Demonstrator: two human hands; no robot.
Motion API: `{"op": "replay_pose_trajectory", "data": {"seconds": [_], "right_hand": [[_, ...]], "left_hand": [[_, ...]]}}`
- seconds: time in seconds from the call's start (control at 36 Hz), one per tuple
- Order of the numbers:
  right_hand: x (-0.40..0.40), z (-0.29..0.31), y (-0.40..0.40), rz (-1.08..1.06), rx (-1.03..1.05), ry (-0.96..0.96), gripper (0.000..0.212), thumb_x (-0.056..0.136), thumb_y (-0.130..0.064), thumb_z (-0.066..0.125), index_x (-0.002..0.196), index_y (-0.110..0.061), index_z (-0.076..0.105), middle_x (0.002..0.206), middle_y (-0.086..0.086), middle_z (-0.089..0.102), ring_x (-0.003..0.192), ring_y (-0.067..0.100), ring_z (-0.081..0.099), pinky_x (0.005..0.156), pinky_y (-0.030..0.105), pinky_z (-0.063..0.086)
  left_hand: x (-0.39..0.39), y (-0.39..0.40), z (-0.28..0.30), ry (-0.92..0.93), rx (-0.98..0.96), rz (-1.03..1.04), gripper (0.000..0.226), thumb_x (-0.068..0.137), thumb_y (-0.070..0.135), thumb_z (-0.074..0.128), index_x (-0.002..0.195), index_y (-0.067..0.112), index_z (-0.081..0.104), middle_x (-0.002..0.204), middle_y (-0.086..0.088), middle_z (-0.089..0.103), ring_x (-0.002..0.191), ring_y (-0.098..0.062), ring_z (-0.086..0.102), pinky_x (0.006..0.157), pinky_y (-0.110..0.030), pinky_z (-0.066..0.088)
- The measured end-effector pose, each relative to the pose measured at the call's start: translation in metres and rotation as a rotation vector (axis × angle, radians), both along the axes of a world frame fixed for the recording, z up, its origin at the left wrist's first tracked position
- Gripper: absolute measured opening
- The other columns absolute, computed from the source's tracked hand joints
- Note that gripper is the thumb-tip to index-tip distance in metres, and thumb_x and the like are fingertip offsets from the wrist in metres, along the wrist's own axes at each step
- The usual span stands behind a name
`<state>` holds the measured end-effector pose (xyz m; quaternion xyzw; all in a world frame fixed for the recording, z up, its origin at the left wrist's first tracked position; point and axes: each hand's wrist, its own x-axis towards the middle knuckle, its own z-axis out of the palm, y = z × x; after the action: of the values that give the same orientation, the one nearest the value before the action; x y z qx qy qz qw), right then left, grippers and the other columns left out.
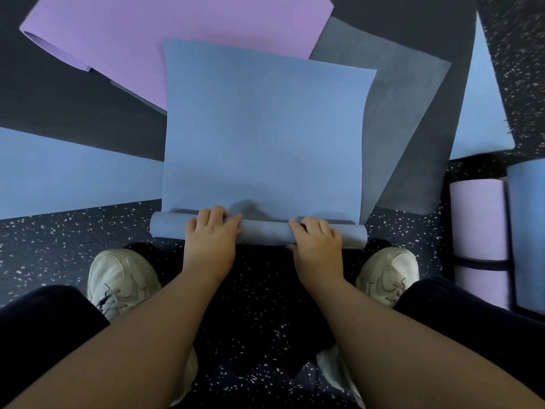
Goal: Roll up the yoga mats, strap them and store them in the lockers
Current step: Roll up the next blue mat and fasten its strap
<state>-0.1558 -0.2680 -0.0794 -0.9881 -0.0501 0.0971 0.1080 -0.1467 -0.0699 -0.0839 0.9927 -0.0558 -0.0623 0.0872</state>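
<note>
Head view has us at the rolling step: the blue mat [265,137] lies on the floor [59,249] before our shoes [121,278], its near end a thin, even roll. Our left hand [211,231] and right hand [317,240] curl over that roll, apart. Next we should push forward evenly. Purple mat [147,33] lies beyond.

My left hand [211,234] and right hand [317,242] are bare, with no rings, watch or gloves, and my forearms carry no sleeves as far as the lower edge of the view. On each leg I see dark navy, near-black trousers [44,314], plain and unmarked. My feet are in pale beige-grey sneakers [121,278] with mesh-like toe panels, layered overlays and matching light laces; the right shoe [386,276] is alike.
</note>
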Motion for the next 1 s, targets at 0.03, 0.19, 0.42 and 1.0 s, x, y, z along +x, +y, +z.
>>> {"op": "replay_pose_trajectory", "data": {"seconds": [0.03, 0.19, 0.42, 1.0], "right_hand": [[0.002, -0.001, -0.002, 0.006, 0.015, 0.004, 0.053, 0.054, -0.021, 0.091, 0.102, -0.01, 0.071, 0.092, 0.006, 0.065, 0.083, 0.029, 0.064, 0.07, 0.039, 0.051], [0.019, 0.004, -0.003, -0.019, 0.049, 0.061, 0.035, 0.073, -0.017, 0.079, 0.102, -0.002, 0.067, 0.091, 0.014, 0.066, 0.085, 0.036, 0.063, 0.078, 0.043, 0.051], [0.041, 0.007, 0.0, -0.036, 0.031, 0.143, 0.023, 0.102, -0.029, 0.042, 0.118, -0.014, 0.05, 0.117, 0.004, 0.058, 0.114, 0.023, 0.046, 0.103, 0.033, 0.024], [0.025, -0.001, 0.011, -0.165, 0.104, -0.126, 0.049, 0.059, -0.008, 0.083, 0.105, -0.01, 0.067, 0.105, 0.011, 0.061, 0.094, 0.023, 0.042, 0.072, 0.037, 0.049]], "left_hand": [[0.0, -0.001, 0.001, -0.009, 0.001, 0.006, 0.028, 0.077, 0.013, 0.078, 0.105, 0.011, 0.071, 0.094, -0.013, 0.06, 0.082, -0.036, 0.057, 0.071, -0.045, 0.047], [0.004, -0.007, 0.006, -0.045, -0.127, 0.04, 0.036, 0.076, 0.009, 0.078, 0.105, 0.009, 0.057, 0.096, -0.015, 0.064, 0.087, -0.04, 0.061, 0.078, -0.05, 0.049], [0.0, -0.009, 0.0, -0.047, -0.103, -0.048, 0.043, 0.069, 0.01, 0.081, 0.104, 0.009, 0.057, 0.113, -0.018, 0.058, 0.113, -0.038, 0.053, 0.1, -0.059, 0.039], [0.028, -0.022, 0.01, 0.212, 0.051, -0.02, 0.078, 0.09, 0.018, 0.053, 0.155, 0.017, 0.008, 0.151, -0.009, 0.02, 0.144, -0.028, 0.011, 0.119, -0.043, -0.002]]}}
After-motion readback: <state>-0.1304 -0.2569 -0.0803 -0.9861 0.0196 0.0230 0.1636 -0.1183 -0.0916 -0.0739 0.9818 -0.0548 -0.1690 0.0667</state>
